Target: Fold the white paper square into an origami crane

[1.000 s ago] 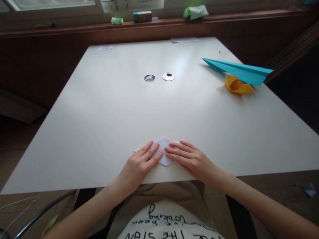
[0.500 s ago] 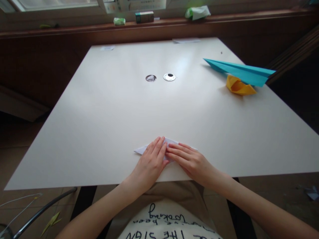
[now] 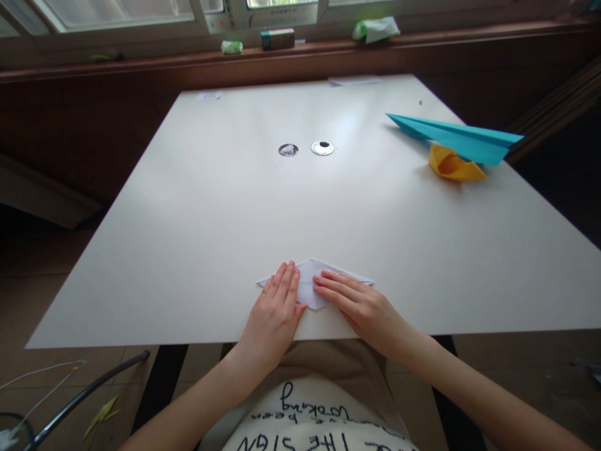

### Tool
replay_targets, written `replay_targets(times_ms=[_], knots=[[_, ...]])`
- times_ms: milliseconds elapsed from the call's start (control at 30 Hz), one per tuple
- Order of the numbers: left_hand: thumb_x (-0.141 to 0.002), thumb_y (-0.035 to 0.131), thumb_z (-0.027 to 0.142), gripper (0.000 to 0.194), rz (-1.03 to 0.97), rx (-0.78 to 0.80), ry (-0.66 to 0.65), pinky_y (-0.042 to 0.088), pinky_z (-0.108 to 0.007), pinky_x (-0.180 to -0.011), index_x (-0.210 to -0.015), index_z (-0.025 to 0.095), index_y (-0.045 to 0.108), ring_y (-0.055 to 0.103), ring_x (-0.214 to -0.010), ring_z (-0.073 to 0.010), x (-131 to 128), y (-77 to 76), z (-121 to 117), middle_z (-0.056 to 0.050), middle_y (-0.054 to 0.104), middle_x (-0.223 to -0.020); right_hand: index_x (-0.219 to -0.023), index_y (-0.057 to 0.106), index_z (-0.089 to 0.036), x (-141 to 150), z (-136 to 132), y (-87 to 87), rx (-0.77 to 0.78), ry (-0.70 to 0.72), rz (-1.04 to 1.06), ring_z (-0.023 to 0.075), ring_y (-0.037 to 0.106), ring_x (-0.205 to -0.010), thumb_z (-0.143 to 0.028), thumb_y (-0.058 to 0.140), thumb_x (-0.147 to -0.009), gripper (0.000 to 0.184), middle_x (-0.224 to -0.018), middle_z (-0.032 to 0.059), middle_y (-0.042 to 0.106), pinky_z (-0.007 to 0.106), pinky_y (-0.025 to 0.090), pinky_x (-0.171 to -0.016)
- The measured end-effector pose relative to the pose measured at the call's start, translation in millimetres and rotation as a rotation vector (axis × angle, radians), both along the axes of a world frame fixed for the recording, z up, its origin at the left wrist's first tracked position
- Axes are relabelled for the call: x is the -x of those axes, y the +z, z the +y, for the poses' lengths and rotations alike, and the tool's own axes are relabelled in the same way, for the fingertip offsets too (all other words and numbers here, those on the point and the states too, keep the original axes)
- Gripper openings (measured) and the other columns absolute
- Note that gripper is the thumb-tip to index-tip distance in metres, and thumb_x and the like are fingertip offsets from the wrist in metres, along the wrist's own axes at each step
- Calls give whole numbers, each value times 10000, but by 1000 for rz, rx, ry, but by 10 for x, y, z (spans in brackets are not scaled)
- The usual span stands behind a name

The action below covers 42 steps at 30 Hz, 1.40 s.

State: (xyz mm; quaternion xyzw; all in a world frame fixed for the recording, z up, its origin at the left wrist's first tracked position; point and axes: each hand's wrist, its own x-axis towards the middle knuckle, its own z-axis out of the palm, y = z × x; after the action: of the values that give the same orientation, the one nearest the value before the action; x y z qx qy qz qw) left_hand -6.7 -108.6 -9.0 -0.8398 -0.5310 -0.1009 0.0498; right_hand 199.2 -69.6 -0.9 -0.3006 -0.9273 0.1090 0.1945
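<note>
Left hand (image 3: pixel 276 307) and right hand (image 3: pixel 361 304) lie flat, fingers outstretched, on the folded white paper (image 3: pixel 307 285) low on the tabletop (image 3: pixel 197 213), two round fittings (image 3: pixel 323 149) farther back, yellow paper boat (image 3: pixel 454 166) beside blue paper plane (image 3: pixel 462 139) toward the right.

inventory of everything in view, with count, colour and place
table: 1, white, centre
folded paper: 1, white, table's near edge
paper plane: 1, blue, table's right side
paper boat: 1, yellow, beside plane
round fittings: 2, silvery and dark, table's far half
flat pieces: 2, white, table's far edge
windowsill: 1, brown, beyond table
packets: 2, green and white, windowsill
box: 1, dark and teal, windowsill
window: 1, pale frame, top
folded scrap: 1, yellow-green, lower left
curved tube: 1, dark, lower left
cord: at least 1, white, lower left
trousers: 1, brown, below table
shirt: 1, cream, dark-lettered, bottom
left hand: 1, bare, on folded paper
right hand: 1, bare, on folded paper
</note>
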Motion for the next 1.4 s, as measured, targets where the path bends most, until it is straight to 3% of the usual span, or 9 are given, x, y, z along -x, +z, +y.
replay_targets(times_ms=[667, 900, 1000, 1133, 1267, 1400], knots=[[-868, 378, 514, 688, 166, -29, 51, 410, -404, -986, -1319, -6, 381, 409, -1271, -295, 468, 97, -301, -201, 395, -1391, -1209, 550, -134, -29, -9, 26, 20, 9, 5, 202, 493, -1214, -78, 390, -875, 374, -1254, 74, 581, 384, 466, -989], [-898, 397, 386, 531, 80, -70, 88, 397, -406, -980, -1304, 44, 410, 484, -1207, -271, 690, 146, -266, -168, 515, -1306, -1221, 542, -145, -37, 0, 15, 24, 8, 3, 193, 478, -1228, -65, 391, -868, 392, -1266, 74, 572, 384, 454, -1001], [-891, 429, 307, 476, 10, -110, 84, 388, -400, -991, -1309, 78, 409, 475, -1219, -255, 622, 205, -215, -150, 526, -1300, -1213, 547, -126, -24, 1, 16, 12, 10, 4, 201, 485, -1220, -68, 391, -872, 380, -1260, 82, 576, 392, 466, -988], [-893, 420, 308, 501, 12, 18, -152, 371, -362, -1032, -1338, 81, 374, 366, -1309, -232, 334, 232, -181, -129, 423, -1393, -1201, 557, -120, -3, -13, 43, 7, 11, 6, 210, 499, -1207, -83, 399, -875, 364, -1246, 91, 585, 404, 478, -973], [-873, 404, 468, 624, 66, 39, -99, 414, -394, -989, -1296, 9, 415, 397, -1281, -293, 154, 192, -206, -200, 408, -1382, -1213, 555, -138, 11, -26, 56, 21, -1, 17, 207, 504, -1203, -96, 407, -874, 372, -1240, 99, 589, 396, 476, -975], [-875, 378, 495, 636, 95, 9, -56, 428, -386, -972, -1280, 8, 431, 444, -1246, -289, 233, 180, -286, -205, 444, -1354, -1236, 540, -176, 13, -29, 46, 37, 3, 28, 197, 499, -1208, -104, 404, -877, 390, -1244, 84, 588, 390, 471, -980]])
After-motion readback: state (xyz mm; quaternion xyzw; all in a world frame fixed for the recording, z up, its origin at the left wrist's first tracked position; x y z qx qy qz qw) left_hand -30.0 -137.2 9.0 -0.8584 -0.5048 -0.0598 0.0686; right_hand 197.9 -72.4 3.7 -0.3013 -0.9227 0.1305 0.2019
